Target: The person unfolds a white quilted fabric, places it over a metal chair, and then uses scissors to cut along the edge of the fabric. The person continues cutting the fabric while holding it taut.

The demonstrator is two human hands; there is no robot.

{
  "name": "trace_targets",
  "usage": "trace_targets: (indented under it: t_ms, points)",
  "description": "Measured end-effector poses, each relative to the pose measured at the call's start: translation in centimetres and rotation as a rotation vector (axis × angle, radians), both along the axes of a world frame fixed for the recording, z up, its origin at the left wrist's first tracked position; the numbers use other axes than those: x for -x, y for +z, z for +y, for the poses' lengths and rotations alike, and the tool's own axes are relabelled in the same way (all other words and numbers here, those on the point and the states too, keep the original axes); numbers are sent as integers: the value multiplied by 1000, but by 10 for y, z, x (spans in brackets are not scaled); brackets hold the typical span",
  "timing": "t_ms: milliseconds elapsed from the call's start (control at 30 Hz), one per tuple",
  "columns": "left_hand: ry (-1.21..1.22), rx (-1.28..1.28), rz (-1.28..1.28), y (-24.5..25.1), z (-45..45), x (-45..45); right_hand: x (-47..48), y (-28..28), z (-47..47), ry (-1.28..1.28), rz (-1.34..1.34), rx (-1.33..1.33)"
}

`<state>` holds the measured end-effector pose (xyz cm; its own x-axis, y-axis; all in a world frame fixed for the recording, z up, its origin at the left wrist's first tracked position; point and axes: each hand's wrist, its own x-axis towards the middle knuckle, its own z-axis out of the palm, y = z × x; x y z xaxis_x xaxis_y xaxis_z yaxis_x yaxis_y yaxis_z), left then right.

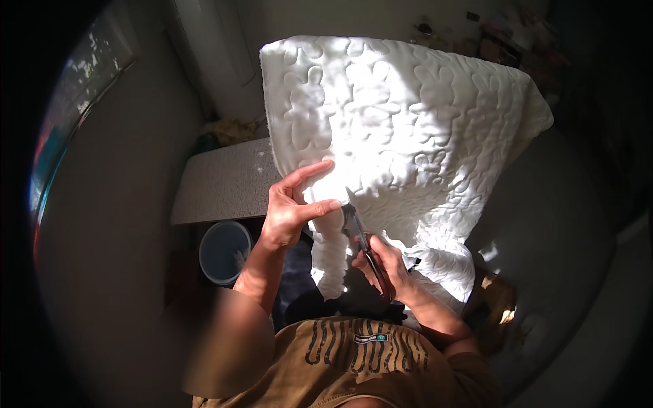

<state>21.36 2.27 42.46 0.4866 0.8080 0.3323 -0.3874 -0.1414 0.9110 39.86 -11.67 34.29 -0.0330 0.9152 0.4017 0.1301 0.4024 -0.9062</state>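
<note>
A large white quilted fabric [438, 97], stitched with rabbit shapes, spreads before me, partly in glaring sunlight. My left hand [293, 204] pinches its left part between thumb and fingers; some fingers are hidden under the cloth. In my right hand [385, 265] is a pair of scissors [367, 247] with dark reddish-brown handles. The blades point away from me and meet the fabric just right of my left thumb. A narrow strip of the cloth [328, 260] hangs toward me on the left of the scissors, with a gap between it and the bunched part on the right.
A speckled pale slab [224, 181] lies under the fabric's left side. Below it stands a round bucket [224, 252] with a pale rim. Yellowish cloth [234, 131] is heaped behind the slab. Blurred items [515, 38] crowd the dark back right.
</note>
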Motion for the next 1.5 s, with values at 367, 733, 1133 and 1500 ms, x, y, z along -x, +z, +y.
trace_targets:
  t_ms: [367, 733, 1133, 1500]
  points:
    - [41, -95, 57, 3, -5, 1, -35, 45, -14, 71, -182, 266]
    - [35, -111, 79, 5, 0, 5, -57, 118, 14, 183, -361, 540]
    - [-53, 62, 69, 12, 2, 9, -80, 145, 32, 271, -736, 430]
    - [-29, -74, 103, 9, 5, 9, -96, 139, 20, 250, -745, 343]
